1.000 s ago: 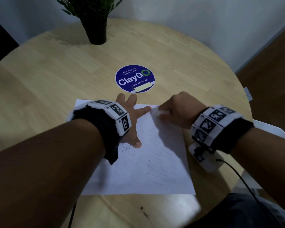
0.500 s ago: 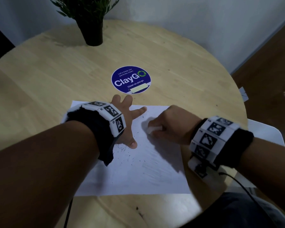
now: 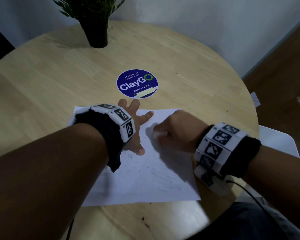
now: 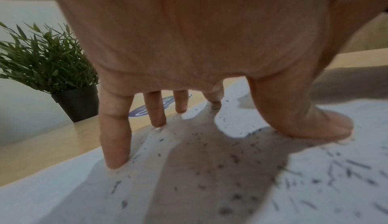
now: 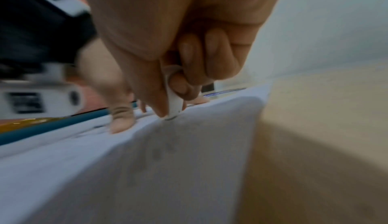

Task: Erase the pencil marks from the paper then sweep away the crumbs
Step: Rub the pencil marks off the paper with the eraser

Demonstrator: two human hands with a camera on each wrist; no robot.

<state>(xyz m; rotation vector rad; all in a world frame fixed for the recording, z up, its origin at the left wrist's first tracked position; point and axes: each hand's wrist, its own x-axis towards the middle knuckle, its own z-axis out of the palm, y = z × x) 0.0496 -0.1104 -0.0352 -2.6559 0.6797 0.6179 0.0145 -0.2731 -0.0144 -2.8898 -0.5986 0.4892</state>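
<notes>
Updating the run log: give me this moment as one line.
phase: erasing | left hand: flat on paper | right hand: rubbing eraser | crumbs: unswept

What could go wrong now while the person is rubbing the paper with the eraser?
1. The left hand presses only the far-left part of the paper; the near edge lies free, so hard strokes might crease or shift it.
2. Dark crumbs lie around the left fingers; a sliding palm could smear them.
3. The right hand pinches the eraser near its tip; it might slip.
</notes>
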